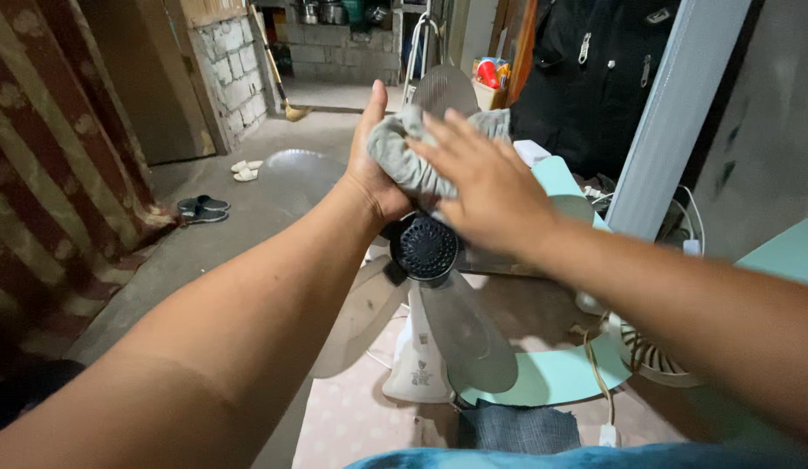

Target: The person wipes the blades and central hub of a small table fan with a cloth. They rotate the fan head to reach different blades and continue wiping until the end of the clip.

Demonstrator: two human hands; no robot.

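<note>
My left hand (373, 165) grips a grey cloth (412, 156); my right hand (486, 187) lies open, pressing it onto a translucent fan blade (460, 330). A dark label (421, 375) marks the white fan stand (414, 369).

Small printed label (420, 373) in dark grey on the white fan stand, low at centre, roughly rectangular. Far back beside the doorway, red and yellow packages (489, 72) in a pale box; details too small to tell

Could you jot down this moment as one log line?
left hand: holds grey cloth | right hand: flat on cloth | cloth: on fan blade | fan hub: below
</note>
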